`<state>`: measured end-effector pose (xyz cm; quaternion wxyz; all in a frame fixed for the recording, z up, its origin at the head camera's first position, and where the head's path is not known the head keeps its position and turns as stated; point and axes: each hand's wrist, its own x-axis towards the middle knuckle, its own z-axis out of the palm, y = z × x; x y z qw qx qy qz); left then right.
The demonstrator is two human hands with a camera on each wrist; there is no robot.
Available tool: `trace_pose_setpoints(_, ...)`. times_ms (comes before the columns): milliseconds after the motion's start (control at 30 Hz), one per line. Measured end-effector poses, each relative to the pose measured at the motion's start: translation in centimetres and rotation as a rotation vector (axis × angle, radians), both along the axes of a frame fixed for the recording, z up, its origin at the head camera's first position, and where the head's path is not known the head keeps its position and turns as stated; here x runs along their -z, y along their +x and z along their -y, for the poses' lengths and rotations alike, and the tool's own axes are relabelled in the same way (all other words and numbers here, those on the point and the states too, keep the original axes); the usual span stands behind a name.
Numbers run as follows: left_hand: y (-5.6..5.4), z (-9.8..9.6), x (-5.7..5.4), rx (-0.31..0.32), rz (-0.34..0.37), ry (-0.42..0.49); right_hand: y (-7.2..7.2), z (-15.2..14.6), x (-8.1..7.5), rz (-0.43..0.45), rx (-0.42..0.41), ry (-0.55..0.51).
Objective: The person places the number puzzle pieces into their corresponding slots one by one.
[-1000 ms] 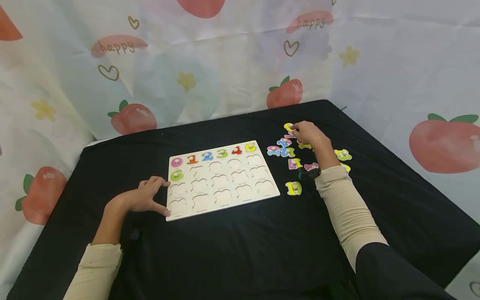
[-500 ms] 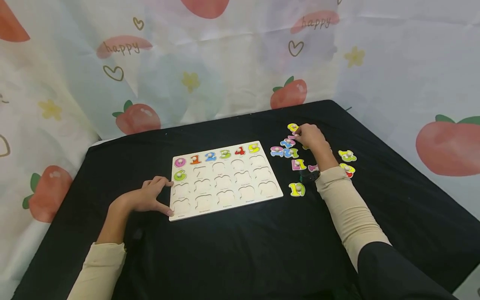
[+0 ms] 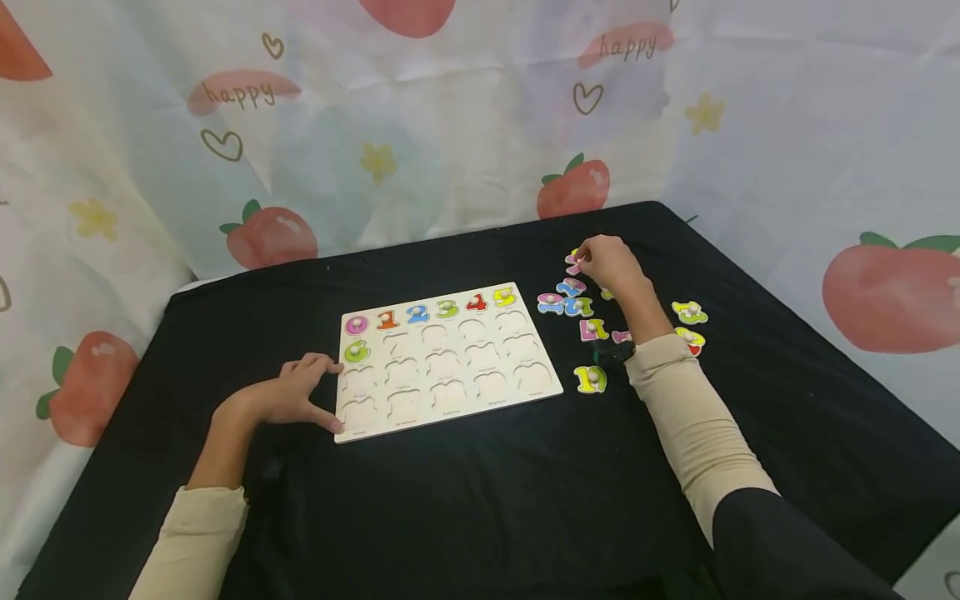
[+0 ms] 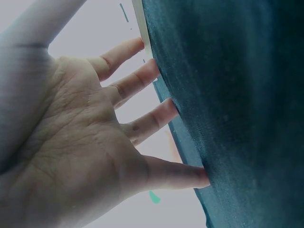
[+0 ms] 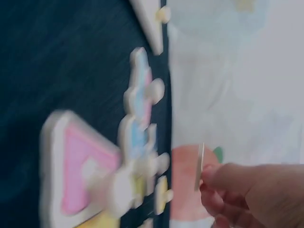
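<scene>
A pale wooden number puzzle board lies on the black cloth. Pieces 0 to 5 fill its top row, and a green 6 sits in the second row. My left hand is spread at the board's left side, thumb and a fingertip touching its edge. Off the board's far right corner, my right hand pinches a pink number piece, lifted off the cloth. In the right wrist view that piece shows edge-on at the fingertips; its digit cannot be read.
Several knobbed number pieces lie right of the board, among them a blue-and-pink one, a pink-and-yellow one and a yellow-green one. Farther right are a yellow-green piece and a yellow-and-red pair. A printed curtain hangs behind the table.
My right hand has raised the pink number piece from among the others and shifted slightly up and left. The left hand stays at the board's edge.
</scene>
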<state>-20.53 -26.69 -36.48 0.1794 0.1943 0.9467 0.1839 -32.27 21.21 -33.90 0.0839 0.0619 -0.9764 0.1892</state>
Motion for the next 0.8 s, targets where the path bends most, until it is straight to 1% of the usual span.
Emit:
trace_pose_setpoints(100, 0.0, 0.2, 0.0, 0.002, 0.002, -0.005, 0.3, 1.4, -0.7, -0.017, -0.106, 0.014)
trace_pose_setpoints(167, -0.1, 0.2, 0.0, 0.005, -0.001, -0.007, 0.7, 2.5, -1.2, -0.020, -0.160, 0.016)
trace_pose_setpoints(300, -0.2, 0.4, -0.1, 0.002, -0.001, -0.007, 1.6, 5.4, -2.6, 0.002, -0.243, 0.036)
trace_pose_setpoints(433, -0.1, 0.4, -0.2, -0.002, 0.000, -0.009, 2.7, 8.1, -3.3, 0.021, -0.329, 0.079)
trace_pose_setpoints(533, 0.0, 0.4, -0.3, -0.002, 0.001, -0.005, 3.1, 9.9, -3.2, 0.037, -0.400, 0.106)
trace_pose_setpoints(633, 0.0, 0.3, -0.4, -0.006, 0.005, -0.004, 3.5, 11.6, -2.8, 0.066, -0.484, 0.122)
trace_pose_setpoints(733, 0.0, 0.2, -0.4, -0.004, 0.007, -0.006, 4.0, 13.2, -2.1, 0.129, -0.563, 0.143)
trace_pose_setpoints(800, 0.0, 0.2, -0.4, 0.002, 0.006, -0.006, 4.4, 14.1, -1.7, 0.182, -0.599, 0.162)
